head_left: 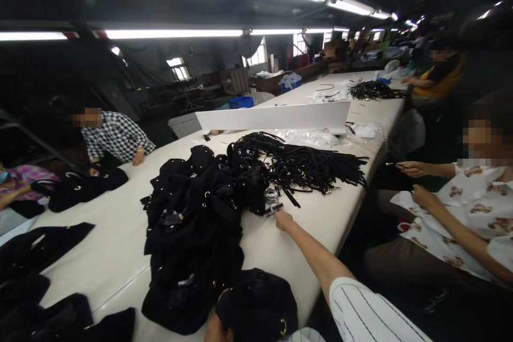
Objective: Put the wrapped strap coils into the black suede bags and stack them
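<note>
- One long white table (120, 256) runs from 6 toward 1 o'clock.
- One heap of black bags (192, 224) lies at its middle.
- One bundle of black straps (304, 165) touches the heap at 2 o'clock.
- One white board (276, 116) lies crosswise at 12 o'clock.
- Four other people (116, 136) sit around: two at 9 o'clock, two at 3 o'clock.
- One separate black bag (256, 304) sits at 6 o'clock. The left hand (214, 331) touches its 8 o'clock edge, mostly cut off, so I cannot tell its grip.
- The right hand (284, 220) reaches out, fingertips pinched narrowly on one small shiny packet (272, 204) at the heap's 4 o'clock edge.
</note>
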Action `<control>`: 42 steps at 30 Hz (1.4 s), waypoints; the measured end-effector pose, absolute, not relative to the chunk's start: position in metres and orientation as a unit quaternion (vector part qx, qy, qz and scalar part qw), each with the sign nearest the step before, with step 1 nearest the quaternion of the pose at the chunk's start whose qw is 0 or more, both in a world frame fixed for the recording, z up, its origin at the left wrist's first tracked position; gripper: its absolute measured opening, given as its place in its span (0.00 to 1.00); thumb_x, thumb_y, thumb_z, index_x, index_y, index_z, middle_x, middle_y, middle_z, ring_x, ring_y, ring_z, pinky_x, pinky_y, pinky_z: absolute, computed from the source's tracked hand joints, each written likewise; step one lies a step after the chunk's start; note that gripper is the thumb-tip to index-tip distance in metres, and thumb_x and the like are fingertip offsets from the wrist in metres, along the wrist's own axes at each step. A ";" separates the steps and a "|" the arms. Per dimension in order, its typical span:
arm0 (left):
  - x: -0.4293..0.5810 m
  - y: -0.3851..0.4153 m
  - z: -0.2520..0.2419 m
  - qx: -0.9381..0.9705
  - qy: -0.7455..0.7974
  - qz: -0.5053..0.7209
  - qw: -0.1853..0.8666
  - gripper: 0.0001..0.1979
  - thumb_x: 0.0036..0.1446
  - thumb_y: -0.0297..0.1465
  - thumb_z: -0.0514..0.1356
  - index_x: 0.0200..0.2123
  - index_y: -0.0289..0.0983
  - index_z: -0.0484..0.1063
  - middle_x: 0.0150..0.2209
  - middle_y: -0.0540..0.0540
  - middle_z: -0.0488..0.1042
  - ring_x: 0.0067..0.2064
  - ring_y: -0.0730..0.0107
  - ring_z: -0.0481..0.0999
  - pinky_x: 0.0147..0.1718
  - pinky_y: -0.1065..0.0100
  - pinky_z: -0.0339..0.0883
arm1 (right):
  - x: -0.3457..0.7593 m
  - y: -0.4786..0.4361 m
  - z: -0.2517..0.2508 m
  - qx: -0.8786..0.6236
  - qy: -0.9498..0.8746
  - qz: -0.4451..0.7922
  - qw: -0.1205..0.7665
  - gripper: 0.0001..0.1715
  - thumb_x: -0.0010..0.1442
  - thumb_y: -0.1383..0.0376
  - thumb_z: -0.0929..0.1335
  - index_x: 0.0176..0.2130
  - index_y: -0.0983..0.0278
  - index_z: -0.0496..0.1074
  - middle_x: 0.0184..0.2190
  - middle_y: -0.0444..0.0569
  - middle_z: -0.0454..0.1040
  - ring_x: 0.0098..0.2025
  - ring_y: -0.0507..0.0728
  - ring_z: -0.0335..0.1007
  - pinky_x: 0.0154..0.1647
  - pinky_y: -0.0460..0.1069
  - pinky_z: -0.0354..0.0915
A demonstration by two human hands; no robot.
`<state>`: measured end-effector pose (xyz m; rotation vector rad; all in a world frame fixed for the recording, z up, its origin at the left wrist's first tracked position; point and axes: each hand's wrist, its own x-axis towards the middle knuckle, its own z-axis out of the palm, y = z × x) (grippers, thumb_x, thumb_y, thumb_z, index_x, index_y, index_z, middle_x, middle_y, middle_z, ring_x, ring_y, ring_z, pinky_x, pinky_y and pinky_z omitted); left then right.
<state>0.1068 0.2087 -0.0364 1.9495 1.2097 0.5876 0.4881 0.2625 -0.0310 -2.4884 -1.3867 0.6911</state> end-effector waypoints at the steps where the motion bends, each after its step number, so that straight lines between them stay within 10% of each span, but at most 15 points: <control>1: 0.109 0.207 -0.036 0.761 0.473 0.231 0.379 0.23 0.49 0.29 0.52 0.47 0.38 0.77 0.46 0.40 0.82 0.57 0.51 0.75 0.55 0.55 0.71 | 0.488 0.261 -0.032 -0.847 -0.470 0.222 0.107 0.20 0.66 0.61 0.68 0.55 0.65 0.68 0.55 0.54 0.69 0.54 0.61 0.69 0.55 0.61 0.67; 7: 0.112 0.207 -0.040 0.756 0.483 0.235 0.374 0.24 0.53 0.32 0.53 0.53 0.36 0.73 0.54 0.38 0.77 0.59 0.49 0.73 0.56 0.53 0.70 | 0.484 0.263 -0.028 -0.856 -0.467 0.167 0.149 0.21 0.67 0.74 0.59 0.56 0.61 0.67 0.61 0.54 0.62 0.55 0.59 0.68 0.55 0.53 0.63; 19: 0.106 0.210 -0.043 0.749 0.464 0.235 0.410 0.25 0.52 0.35 0.55 0.54 0.34 0.72 0.51 0.35 0.79 0.58 0.47 0.73 0.57 0.51 0.70 | 0.485 0.282 -0.015 -0.840 -0.463 0.237 0.154 0.17 0.65 0.59 0.69 0.50 0.66 0.71 0.50 0.52 0.72 0.50 0.59 0.71 0.51 0.59 0.70; 32: 0.123 0.200 -0.014 0.772 0.506 0.141 0.358 0.23 0.52 0.23 0.54 0.53 0.32 0.68 0.48 0.37 0.80 0.51 0.54 0.78 0.49 0.58 0.71 | 0.382 0.105 -0.067 -0.864 -0.430 0.199 0.170 0.09 0.64 0.61 0.64 0.42 0.61 0.71 0.46 0.48 0.74 0.41 0.57 0.73 0.38 0.48 0.61; 42: 0.144 0.197 0.001 0.788 0.537 0.081 0.289 0.25 0.61 0.31 0.50 0.60 0.28 0.60 0.37 0.32 0.81 0.40 0.44 0.81 0.34 0.58 0.68 | 0.347 0.103 0.055 -0.673 -0.428 0.232 0.556 0.13 0.61 0.56 0.67 0.37 0.63 0.68 0.33 0.46 0.72 0.32 0.53 0.67 0.36 0.46 0.65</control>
